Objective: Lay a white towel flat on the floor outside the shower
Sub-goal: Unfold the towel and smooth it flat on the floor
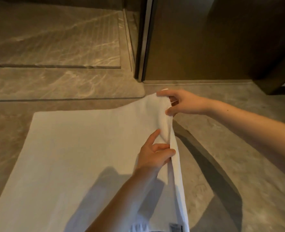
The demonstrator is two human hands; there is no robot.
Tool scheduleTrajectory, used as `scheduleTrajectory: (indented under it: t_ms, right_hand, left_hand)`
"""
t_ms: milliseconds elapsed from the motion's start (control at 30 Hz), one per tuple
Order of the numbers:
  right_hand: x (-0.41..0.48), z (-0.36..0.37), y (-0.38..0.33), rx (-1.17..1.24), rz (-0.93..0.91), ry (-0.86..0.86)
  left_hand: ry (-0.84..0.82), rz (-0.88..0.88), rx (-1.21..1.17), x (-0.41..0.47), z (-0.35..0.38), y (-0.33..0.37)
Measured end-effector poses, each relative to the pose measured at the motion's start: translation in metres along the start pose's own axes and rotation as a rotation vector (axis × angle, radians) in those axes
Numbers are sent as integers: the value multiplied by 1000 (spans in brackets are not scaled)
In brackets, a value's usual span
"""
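Note:
A white towel [74,153] is spread over the stone floor in front of the shower threshold [63,84]. Its left part lies flat. Its right edge is lifted off the floor in a fold. My right hand [182,102] pinches the far right corner of the towel and holds it up. My left hand [155,154] grips the raised right edge lower down, fingers curled round the fold. A label shows at the towel's near right edge [175,226].
The shower floor [54,39] with its raised stone step lies beyond the towel. A metal door frame [143,39] stands upright at the middle, with a dark wall [205,39] to its right. Bare grey floor [238,148] stretches to the right of the towel.

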State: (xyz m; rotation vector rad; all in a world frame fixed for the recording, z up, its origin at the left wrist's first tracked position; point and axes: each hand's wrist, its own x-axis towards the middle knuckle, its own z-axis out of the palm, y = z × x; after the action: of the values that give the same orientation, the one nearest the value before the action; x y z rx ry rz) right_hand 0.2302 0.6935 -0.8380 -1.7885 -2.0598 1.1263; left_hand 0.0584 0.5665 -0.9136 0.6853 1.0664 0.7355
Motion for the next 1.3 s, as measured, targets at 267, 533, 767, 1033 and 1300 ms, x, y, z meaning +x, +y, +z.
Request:
scheduleTrajectory:
  t_ms: [267, 533, 767, 1033, 1300]
  right_hand:
    - [-8, 26, 94, -132, 200, -13]
    - [-23, 60, 99, -318, 179, 453]
    - [-19, 151, 63, -450, -22, 294]
    - [-4, 170, 67, -486, -7, 337]
    - [12, 201, 23, -476, -35, 305]
  left_hand:
    - [43, -139, 236, 44, 47, -57]
    - [74, 704, 983, 28, -5, -57]
    - [303, 598, 1625, 51, -82, -41]
    - [355, 629, 1610, 50, -89, -45]
    - [376, 509, 1661, 30, -137, -34]
